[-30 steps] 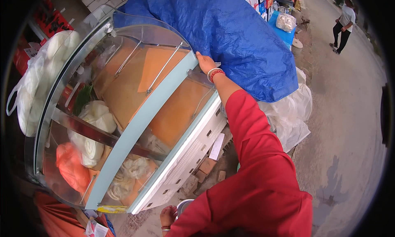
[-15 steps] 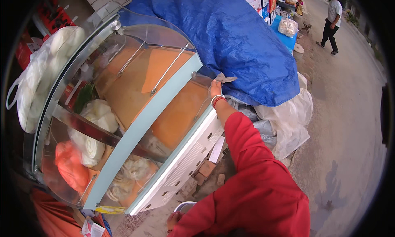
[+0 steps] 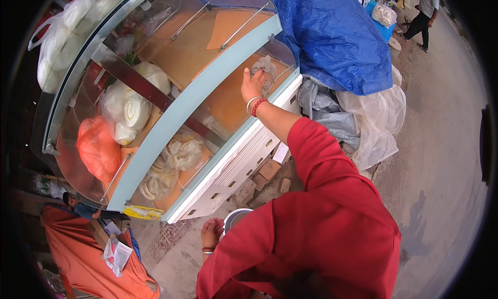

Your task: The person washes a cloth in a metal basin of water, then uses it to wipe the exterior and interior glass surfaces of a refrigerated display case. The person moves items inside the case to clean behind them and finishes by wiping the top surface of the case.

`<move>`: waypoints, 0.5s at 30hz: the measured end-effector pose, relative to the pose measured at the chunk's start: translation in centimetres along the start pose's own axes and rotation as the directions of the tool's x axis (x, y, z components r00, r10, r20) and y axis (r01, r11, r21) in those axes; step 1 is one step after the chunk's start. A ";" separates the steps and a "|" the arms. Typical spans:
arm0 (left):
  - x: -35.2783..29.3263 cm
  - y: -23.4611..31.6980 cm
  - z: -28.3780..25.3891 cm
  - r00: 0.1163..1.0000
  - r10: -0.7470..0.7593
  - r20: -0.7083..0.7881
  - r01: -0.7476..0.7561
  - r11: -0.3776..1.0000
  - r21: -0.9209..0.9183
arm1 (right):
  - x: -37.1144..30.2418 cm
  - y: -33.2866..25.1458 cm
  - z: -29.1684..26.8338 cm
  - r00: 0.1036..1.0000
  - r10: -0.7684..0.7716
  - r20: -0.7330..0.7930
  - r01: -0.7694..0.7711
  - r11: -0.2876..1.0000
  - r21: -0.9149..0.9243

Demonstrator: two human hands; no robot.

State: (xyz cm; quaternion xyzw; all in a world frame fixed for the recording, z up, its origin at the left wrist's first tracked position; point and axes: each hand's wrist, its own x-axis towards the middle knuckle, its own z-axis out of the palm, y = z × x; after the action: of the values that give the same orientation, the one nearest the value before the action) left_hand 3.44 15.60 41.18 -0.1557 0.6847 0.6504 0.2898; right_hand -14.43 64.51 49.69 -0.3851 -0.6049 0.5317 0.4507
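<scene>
My right hand point(image 3: 253, 84) presses a crumpled grey cloth point(image 3: 265, 70) against the clear front pane point(image 3: 223, 99) of a curved glass display case. Its fingers rest on the cloth. A silver bangle and a red bead bracelet circle that wrist. Lower down, my left hand point(image 3: 211, 232) hangs beside a round metal-rimmed basin point(image 3: 236, 216), its fingers loosely bent and apart, with nothing seen in them. The basin is partly hidden behind my red sleeve. Inside the case lie a red plastic bag point(image 3: 98, 147), white bags point(image 3: 134, 104) and clear bags of pale, noodle-like food point(image 3: 179, 152).
A blue tarp point(image 3: 337, 44) and grey and white plastic sheeting point(image 3: 371, 122) lie to the right of the case. Bricks point(image 3: 270, 169) sit beneath its white base. An orange cloth point(image 3: 88, 252) covers something at lower left. A person point(image 3: 424, 16) walks on the road.
My right hand has moved with the cloth from the case's right corner leftward onto the front pane. My view has shifted, and more of the left hand shows beside the basin.
</scene>
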 end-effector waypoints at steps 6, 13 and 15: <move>0.5 1.2 -1.6 0.997 -0.062 -0.047 0.062 0.998 0.004 | -6.5 -2.4 -1.7 0.745 -0.580 0.330 0.612 0.791 0.009; 0.6 2.2 1.7 0.996 -0.086 0.002 0.085 0.996 0.035 | -5.2 -1.6 -3.2 0.429 -0.837 0.339 0.876 0.477 0.069; 1.4 1.2 1.7 0.996 -0.091 -0.002 0.091 0.996 0.026 | -2.2 -1.6 -3.9 0.547 -0.805 0.229 0.832 0.552 -0.050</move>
State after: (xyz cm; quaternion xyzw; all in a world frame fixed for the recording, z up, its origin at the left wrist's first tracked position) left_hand 1.95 17.60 41.34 -0.1831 0.6853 0.6275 0.3209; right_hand -10.02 63.41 51.06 -0.0416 -0.7913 0.2437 0.5593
